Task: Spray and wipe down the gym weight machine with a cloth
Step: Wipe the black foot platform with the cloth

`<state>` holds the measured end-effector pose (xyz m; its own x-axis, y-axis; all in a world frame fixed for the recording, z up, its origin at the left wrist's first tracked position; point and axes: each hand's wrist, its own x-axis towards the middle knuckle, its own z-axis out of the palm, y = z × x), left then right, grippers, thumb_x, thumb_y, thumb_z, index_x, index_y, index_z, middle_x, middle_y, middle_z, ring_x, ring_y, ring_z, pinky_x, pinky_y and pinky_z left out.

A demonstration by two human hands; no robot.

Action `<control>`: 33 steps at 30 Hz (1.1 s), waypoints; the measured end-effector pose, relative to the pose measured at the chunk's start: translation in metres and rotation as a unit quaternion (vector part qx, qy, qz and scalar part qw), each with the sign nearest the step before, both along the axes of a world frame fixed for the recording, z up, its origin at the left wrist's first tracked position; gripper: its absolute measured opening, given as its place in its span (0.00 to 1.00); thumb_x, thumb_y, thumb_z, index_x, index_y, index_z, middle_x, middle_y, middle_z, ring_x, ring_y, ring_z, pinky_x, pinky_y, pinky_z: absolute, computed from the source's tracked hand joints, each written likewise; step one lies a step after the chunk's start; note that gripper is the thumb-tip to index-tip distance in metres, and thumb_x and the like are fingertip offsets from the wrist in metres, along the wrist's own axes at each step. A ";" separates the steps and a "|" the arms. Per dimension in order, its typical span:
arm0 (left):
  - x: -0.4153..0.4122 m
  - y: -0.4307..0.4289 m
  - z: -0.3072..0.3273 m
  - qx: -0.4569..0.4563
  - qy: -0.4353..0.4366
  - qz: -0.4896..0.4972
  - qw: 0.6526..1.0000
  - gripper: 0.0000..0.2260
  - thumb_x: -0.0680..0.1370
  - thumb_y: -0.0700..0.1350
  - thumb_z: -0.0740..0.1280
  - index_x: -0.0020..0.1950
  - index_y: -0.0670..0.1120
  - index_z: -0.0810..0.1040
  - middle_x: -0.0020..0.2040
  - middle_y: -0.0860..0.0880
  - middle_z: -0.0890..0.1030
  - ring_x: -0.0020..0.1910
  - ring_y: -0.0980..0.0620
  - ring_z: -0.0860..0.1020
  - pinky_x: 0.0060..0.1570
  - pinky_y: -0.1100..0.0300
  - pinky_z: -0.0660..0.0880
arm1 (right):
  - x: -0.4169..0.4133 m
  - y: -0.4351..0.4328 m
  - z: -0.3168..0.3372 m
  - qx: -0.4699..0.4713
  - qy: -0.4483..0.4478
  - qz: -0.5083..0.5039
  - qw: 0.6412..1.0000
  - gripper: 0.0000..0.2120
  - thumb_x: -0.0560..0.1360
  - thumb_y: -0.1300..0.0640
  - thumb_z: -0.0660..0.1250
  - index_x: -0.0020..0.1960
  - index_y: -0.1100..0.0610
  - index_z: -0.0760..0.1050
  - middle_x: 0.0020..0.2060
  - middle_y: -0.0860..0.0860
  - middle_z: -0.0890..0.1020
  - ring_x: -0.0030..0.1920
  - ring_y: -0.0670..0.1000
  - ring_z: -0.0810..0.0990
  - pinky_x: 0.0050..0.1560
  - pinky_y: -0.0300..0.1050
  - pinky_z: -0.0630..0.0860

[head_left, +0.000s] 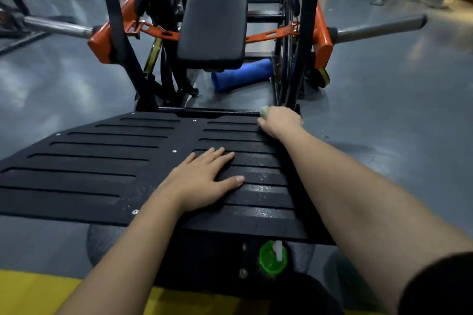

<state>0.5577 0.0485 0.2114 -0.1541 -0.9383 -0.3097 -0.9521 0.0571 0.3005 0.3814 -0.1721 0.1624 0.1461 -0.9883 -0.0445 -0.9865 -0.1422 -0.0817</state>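
Firstly, cloth (264, 110): pale green wad, at the far right corner of the footplate (102, 161)
right hand (280, 120): clenched round the cloth; knuckles up
left hand (202, 181): fingers straight; palm flat on the ribbed black footplate
spray bottle (272, 257): green top; below the footplate's near edge
foam roller (243, 74): blue; on the floor beyond, under the black pad (213, 23)

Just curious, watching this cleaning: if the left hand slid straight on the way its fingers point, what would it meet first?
Probably the right hand, gripping the cloth at the far corner of the footplate; the left hand has only bare ribbed plate before that. Depth is uncertain.
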 end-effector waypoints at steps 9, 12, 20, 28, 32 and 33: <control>-0.001 -0.004 0.006 0.013 0.026 0.021 0.999 0.31 0.80 0.69 0.55 0.82 0.64 0.51 0.81 0.66 0.45 0.70 0.73 0.41 0.73 0.64 0.40 | 0.018 -0.058 -0.018 -0.008 -0.028 -0.012 1.000 0.19 0.80 0.45 0.58 0.64 0.53 0.77 0.60 0.58 0.81 0.61 0.62 0.77 0.49 0.51 0.68; 0.003 -0.007 -0.001 -0.006 0.008 0.001 1.000 0.33 0.79 0.71 0.53 0.82 0.64 0.51 0.82 0.65 0.46 0.77 0.69 0.41 0.74 0.63 0.37 | 0.018 -0.066 -0.020 0.000 -0.027 -0.015 1.000 0.20 0.80 0.44 0.58 0.64 0.53 0.77 0.60 0.57 0.80 0.61 0.61 0.77 0.48 0.51 0.68; 0.004 -0.010 -0.007 -0.008 -0.003 0.002 1.000 0.33 0.78 0.72 0.52 0.82 0.65 0.51 0.81 0.66 0.46 0.78 0.68 0.42 0.75 0.63 0.37 | 0.012 -0.056 -0.009 -0.002 0.037 0.036 0.999 0.18 0.81 0.44 0.55 0.64 0.48 0.76 0.59 0.56 0.80 0.58 0.60 0.79 0.46 0.51 0.71; 0.001 -0.007 -0.003 -0.001 -0.009 0.009 1.000 0.33 0.78 0.72 0.50 0.82 0.64 0.52 0.82 0.65 0.47 0.79 0.66 0.43 0.75 0.61 0.39 | -0.008 -0.003 0.012 -0.023 0.109 0.092 0.989 0.22 0.81 0.40 0.51 0.62 0.46 0.79 0.55 0.53 0.81 0.53 0.60 0.81 0.40 0.48 0.67; -0.002 -0.006 -0.001 0.001 -0.018 0.009 1.000 0.32 0.79 0.71 0.50 0.82 0.63 0.52 0.83 0.62 0.47 0.81 0.63 0.44 0.77 0.57 0.40 | -0.020 0.033 0.027 -0.015 0.145 0.096 0.985 0.22 0.83 0.41 0.49 0.62 0.48 0.79 0.54 0.52 0.81 0.49 0.59 0.80 0.43 0.49 0.71; -0.002 -0.006 -0.002 -0.002 -0.022 0.007 1.000 0.33 0.79 0.72 0.50 0.82 0.62 0.52 0.83 0.61 0.48 0.81 0.62 0.44 0.78 0.56 0.40 | -0.023 0.043 0.031 -0.013 0.148 0.092 0.985 0.23 0.83 0.42 0.49 0.62 0.49 0.78 0.56 0.52 0.81 0.51 0.59 0.80 0.45 0.50 0.72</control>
<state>0.5561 0.0429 0.2094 -0.1282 -0.9411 -0.3128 -0.9649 0.0455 0.2588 0.3582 -0.1292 0.1936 0.3066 -0.9478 -0.0880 -0.9239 -0.3185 0.2120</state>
